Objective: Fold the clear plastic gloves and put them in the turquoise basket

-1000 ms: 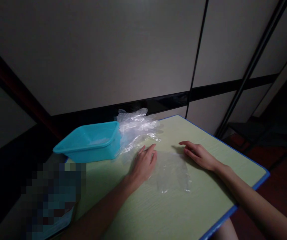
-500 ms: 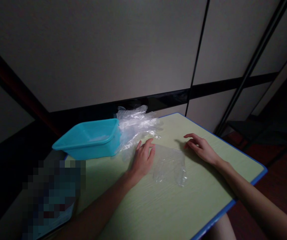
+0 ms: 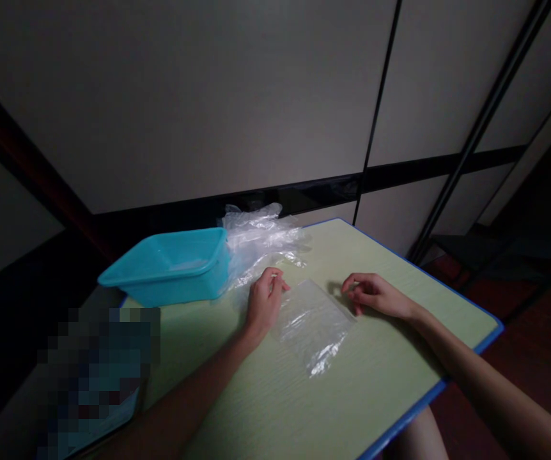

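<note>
A clear plastic disposable glove (image 3: 318, 329) lies folded on the table between my hands, its crinkled end toward me. My left hand (image 3: 263, 303) is at its left edge, fingers loosely bent with gaps between them; no grip on the plastic shows. On the other side, my right hand (image 3: 376, 296) hovers just past the glove's right corner. Its fingers are curved and apart, holding nothing. Beyond my left hand is a pile of clear plastic gloves (image 3: 263, 236), spread beside the turquoise basin (image 3: 179, 291).
The light green table (image 3: 251, 409) has a blue edge. White cabinet panels (image 3: 237, 108) with a black band rise behind it. A blurred-out object (image 3: 107, 383) lies at the left front. A dark chair-like shape (image 3: 477, 255) stands at the right.
The glove, earlier flatter with its fingers spread toward me, is now folded into a narrower shape. My left hand's fingers have drawn in, and my right hand has shifted slightly left and down.
</note>
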### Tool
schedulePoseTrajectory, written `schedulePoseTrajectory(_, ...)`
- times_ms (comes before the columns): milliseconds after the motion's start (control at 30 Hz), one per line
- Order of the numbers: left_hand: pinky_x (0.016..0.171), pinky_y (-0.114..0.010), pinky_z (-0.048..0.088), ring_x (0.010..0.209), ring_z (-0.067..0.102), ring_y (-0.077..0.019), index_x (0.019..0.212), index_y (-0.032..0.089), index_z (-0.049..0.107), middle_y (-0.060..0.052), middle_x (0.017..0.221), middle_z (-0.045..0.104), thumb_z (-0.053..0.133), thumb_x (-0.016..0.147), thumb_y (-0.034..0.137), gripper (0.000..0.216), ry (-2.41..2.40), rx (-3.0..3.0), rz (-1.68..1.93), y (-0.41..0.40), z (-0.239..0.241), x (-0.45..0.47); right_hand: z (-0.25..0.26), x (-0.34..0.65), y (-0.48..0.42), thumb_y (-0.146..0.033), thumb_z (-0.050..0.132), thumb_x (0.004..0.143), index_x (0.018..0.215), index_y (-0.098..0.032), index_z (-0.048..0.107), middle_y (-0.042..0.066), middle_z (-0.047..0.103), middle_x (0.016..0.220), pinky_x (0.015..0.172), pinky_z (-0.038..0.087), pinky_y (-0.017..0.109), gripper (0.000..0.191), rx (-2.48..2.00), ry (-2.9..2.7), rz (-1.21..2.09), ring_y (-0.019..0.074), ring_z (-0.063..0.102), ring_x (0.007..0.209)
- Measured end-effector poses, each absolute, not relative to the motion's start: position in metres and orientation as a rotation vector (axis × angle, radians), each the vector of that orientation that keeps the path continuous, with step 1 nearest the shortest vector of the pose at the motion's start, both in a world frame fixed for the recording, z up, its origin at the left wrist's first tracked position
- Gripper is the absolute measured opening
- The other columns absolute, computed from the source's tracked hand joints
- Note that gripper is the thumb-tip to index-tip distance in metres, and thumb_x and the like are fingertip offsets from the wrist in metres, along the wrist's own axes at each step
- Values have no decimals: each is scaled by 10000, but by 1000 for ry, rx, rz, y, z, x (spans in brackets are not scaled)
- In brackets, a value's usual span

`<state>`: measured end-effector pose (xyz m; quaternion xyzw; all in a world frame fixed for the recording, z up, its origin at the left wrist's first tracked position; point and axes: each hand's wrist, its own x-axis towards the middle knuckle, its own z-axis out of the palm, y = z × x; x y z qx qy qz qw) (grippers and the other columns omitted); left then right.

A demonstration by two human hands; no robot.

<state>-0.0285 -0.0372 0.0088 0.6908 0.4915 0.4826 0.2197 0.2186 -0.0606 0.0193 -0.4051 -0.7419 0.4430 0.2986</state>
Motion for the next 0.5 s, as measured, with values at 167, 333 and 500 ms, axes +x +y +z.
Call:
schedulePoseTrajectory(167,635,-248,431,607,605,-153,775,193,508,17,583,615,386,804,261,142,1332,1843,1348,-36,9,-27,28,220,-38,-359,659,678,1139,-185,499,84,532,1179,945,354,387,518,-906,-2253,951,201,484,1087)
schedulePoseTrajectory(333,631,-248,431,595,598,-150,742,187,505,15,567,607,385,807,259,154,1322,1805,1377,-36,8,-27,39,216,-16,-391,759,533,1342,-268,253,84,209,1425,1037,136,477,963,-898,-2682,970,261,153,1297)
schedulePoseTrajectory(500,611,-244,420,585,581,-149,721,186,496,11,565,595,374,815,265,173,1313,1793,1384,-36,8,-27,33,214,-15,-391,791,474,1356,-303,191,85,201,1424,1013,-15,537,1070,-906,-2818,893,292,58,1300)
